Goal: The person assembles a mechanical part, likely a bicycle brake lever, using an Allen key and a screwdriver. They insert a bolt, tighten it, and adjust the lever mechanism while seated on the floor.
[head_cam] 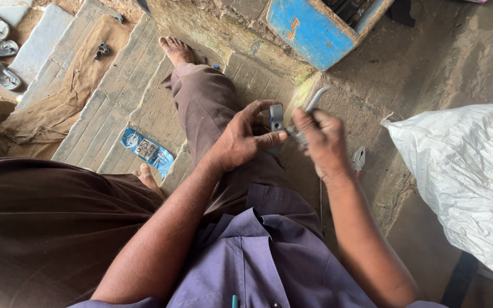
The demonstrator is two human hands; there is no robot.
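White woven sack (463, 177) well right of both grips. Blue wooden box (309, 25) beyond them. Blue wrapper (146, 149) on floor, left of left grip. Left hand (241, 140) pinched shut on small grey metal part (277, 117). Right hand (323, 140) closed around metal tool (314, 102), touching part.

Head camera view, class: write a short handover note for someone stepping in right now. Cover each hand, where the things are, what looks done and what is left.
Left hand: pinches a small grey metal block between thumb and fingers.
Right hand: grips a metal tool whose handle sticks up; its working end meets the block.
Both are held over the stretched-out leg. Another small tool lies on the floor to the right, by the white sack. A blue box stands ahead.
Done: block and tool brought together.
Left: cannot tell how far the work on the block has got.
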